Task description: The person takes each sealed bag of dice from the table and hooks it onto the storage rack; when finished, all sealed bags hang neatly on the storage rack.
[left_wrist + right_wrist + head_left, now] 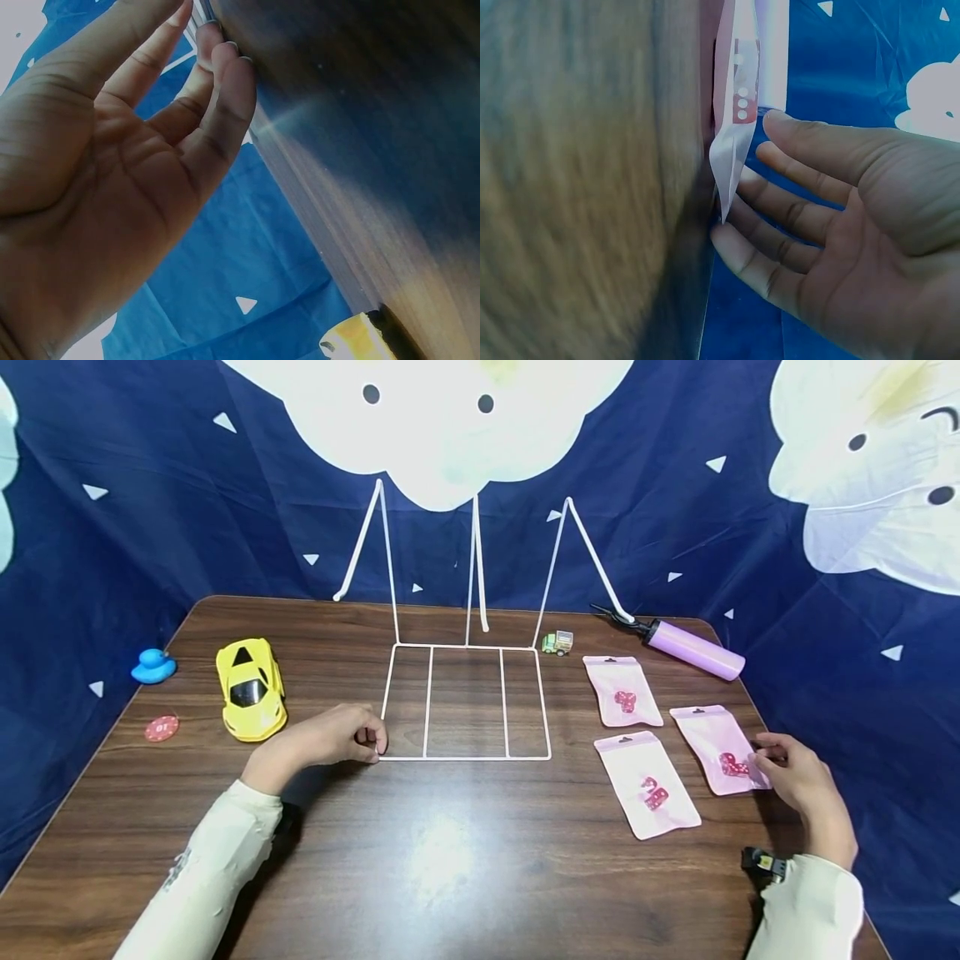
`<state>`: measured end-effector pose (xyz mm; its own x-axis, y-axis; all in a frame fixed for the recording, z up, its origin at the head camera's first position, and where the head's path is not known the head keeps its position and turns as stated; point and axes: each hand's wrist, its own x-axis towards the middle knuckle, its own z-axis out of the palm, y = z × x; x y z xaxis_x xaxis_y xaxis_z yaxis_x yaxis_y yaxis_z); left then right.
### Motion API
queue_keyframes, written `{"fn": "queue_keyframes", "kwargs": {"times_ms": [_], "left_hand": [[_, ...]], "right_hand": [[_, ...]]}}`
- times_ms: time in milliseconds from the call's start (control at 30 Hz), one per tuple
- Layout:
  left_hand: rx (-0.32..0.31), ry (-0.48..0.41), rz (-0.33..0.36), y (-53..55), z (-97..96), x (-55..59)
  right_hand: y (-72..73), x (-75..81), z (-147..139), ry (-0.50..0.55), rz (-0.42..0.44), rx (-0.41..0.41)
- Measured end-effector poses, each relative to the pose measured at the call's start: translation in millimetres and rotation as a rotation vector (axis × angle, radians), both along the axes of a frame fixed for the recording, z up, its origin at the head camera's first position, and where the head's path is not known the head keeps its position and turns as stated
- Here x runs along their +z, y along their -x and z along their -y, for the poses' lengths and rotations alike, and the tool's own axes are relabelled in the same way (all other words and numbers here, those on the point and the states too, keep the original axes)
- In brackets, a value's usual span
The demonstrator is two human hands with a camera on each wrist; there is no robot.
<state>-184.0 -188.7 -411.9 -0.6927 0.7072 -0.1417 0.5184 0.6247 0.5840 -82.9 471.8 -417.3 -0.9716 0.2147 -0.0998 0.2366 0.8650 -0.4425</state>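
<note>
A white wire rack [465,759] stands on the table, its flat base toward me and three bent prongs rising at the back. My left hand [341,735] pinches the base at its front left corner; the left wrist view shows the palm [112,172] and curved fingers there. On the right lie three pink zip pouches with red dice inside: one at the back [611,670], one in front [637,777], one far right [705,727]. Beside this last pouch, my right hand [806,777] has loosely bent fingertips right at its lower right edge, thumb apart from the fingers.
A purple hand pump [693,649] lies at the back right, behind the pouches. A tiny toy truck [557,643] stands beside the rack. To the left are a yellow toy car [251,689], a blue rubber duck [153,667] and a red poker chip [161,728]. Dark blue cloth [300,527] surrounds the table.
</note>
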Motion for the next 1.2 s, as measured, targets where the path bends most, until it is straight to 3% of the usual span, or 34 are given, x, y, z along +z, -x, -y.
{"fn": "queue_keyframes", "kwargs": {"times_ms": [700,1200], "left_hand": [[0.0,0.008,-0.014,-1.6,-1.8,2.3],[0.008,0.008,-0.002,-1.8,-2.4,1.9]], "right_hand": [[3.7,-1.5,0.7,0.035,0.058,-0.029],[4.8,-0.3,3.0,0.041,0.043,-0.05]]}}
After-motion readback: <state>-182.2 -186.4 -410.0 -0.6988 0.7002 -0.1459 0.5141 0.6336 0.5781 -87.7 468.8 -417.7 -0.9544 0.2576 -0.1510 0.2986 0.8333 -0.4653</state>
